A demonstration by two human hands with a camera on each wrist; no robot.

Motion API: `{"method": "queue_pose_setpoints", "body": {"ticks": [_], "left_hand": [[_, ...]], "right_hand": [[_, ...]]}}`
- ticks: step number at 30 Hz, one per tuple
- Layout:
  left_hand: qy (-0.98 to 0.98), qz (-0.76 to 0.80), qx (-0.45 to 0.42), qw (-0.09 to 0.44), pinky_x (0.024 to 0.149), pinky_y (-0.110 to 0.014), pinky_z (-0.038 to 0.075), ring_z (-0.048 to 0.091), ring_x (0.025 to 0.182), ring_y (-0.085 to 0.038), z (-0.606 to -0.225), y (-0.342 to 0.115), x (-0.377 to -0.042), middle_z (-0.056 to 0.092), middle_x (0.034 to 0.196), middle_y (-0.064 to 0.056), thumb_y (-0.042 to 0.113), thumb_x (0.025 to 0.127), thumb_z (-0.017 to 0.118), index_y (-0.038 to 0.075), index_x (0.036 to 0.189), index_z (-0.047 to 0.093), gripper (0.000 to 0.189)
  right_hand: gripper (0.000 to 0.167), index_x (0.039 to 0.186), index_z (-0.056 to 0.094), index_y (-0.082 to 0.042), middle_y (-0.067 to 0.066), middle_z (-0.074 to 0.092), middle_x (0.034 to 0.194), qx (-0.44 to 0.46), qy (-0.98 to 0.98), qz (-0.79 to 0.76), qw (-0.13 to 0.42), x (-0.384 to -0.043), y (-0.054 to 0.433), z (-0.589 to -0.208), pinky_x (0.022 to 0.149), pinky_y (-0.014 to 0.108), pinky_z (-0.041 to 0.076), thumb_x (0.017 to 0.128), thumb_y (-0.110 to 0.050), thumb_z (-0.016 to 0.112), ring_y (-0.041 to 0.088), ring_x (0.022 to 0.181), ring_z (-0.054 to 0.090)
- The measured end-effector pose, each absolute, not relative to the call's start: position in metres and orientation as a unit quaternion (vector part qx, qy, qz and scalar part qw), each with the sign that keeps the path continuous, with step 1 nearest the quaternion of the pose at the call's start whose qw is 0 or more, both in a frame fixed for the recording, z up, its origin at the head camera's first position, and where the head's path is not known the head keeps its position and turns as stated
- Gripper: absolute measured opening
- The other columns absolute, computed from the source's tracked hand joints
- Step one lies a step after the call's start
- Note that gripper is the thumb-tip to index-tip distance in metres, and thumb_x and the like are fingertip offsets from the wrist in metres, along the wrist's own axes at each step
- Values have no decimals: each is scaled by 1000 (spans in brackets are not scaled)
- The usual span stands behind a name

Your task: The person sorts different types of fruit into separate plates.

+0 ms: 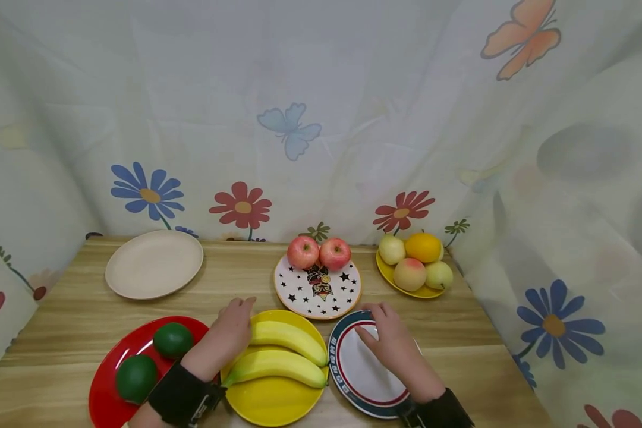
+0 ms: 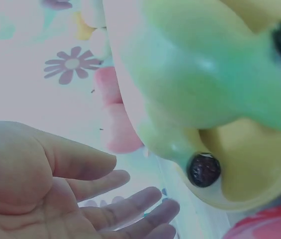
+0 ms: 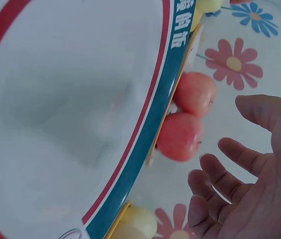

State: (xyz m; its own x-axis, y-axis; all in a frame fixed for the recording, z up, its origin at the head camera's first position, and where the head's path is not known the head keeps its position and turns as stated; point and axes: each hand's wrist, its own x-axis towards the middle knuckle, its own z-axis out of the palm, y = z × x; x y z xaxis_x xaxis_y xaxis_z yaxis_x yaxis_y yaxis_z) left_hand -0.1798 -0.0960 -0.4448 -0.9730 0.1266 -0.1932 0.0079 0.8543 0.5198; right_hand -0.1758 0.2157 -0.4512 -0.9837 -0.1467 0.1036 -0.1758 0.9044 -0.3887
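My left hand [image 1: 230,333] hovers at the left side of a yellow plate [image 1: 273,407] bearing two bananas, a rear banana [image 1: 294,340] and a front banana [image 1: 280,364]. Its fingers are spread and hold nothing in the left wrist view, where the banana ends [image 2: 205,169] look close. Over a white plate with a blue-green rim [image 1: 348,380], my right hand [image 1: 393,342] is held with relaxed fingers. Nothing is in its palm [image 3: 259,199]. That plate's inner surface [image 3: 70,124] looks bare in the right wrist view.
A red plate [image 1: 100,380] with two dark green fruits [image 1: 136,378] is at front left. Behind stand a beige plate [image 1: 155,264], a star-patterned plate [image 1: 294,291] with two apples [image 1: 302,252], and a small yellow plate [image 1: 406,290] of several fruits. A printed curtain [image 1: 353,148] encloses the table.
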Motion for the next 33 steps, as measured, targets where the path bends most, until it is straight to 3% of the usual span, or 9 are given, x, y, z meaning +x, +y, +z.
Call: {"method": "queue_pose_setpoints", "body": {"ticks": [8, 15, 21, 24, 29, 33], "left_hand": [[964, 251, 59, 70, 100, -59, 38, 40, 124, -43, -438, -88, -190, 35, 143, -26, 19, 94, 57, 2, 145, 31, 60], [966, 241, 64, 69, 105, -68, 24, 12, 138, -52, -433, -81, -200, 8, 155, -27, 35, 90, 61, 6, 151, 16, 81], [970, 226, 68, 63, 107, -67, 19, 3, 141, -50, -434, -69, -208, 1, 157, -22, 54, 86, 59, 14, 153, 12, 91], [970, 224, 73, 60, 108, -67, 18, 3, 141, -50, -433, -65, -212, -1, 158, -21, 59, 86, 56, 15, 153, 11, 92], [970, 222, 71, 69, 108, -67, 16, 1, 141, -49, -429, -60, -219, -5, 158, -19, 58, 87, 55, 15, 153, 10, 90], [969, 223, 74, 77, 109, -67, 15, -1, 142, -48, -429, -59, -225, -8, 158, -18, 57, 88, 53, 16, 153, 8, 89]], "right_hand": [[46, 127, 52, -8, 13, 50, 122, 20, -974, 226, 14, -174, 240, -453, 95, 47, 48, 88, -27, 67, 28, 110, 51], [48, 128, 51, -6, 18, 49, 123, -38, -978, 205, -5, -169, 261, -459, 92, 51, 48, 89, -29, 64, 33, 111, 48], [53, 131, 47, 1, 26, 42, 129, -88, -975, 199, -39, -161, 280, -467, 97, 56, 42, 91, -30, 61, 40, 117, 40], [53, 128, 46, 7, 26, 45, 120, -87, -968, 233, -40, -155, 291, -472, 94, 53, 44, 91, -27, 61, 38, 108, 46], [45, 121, 45, 14, 17, 53, 93, -76, -946, 311, -42, -146, 305, -481, 72, 35, 46, 92, -18, 59, 24, 82, 52], [41, 120, 46, 14, 14, 63, 88, -98, -928, 353, -66, -140, 310, -485, 66, 29, 46, 94, -18, 54, 20, 76, 57]]}}
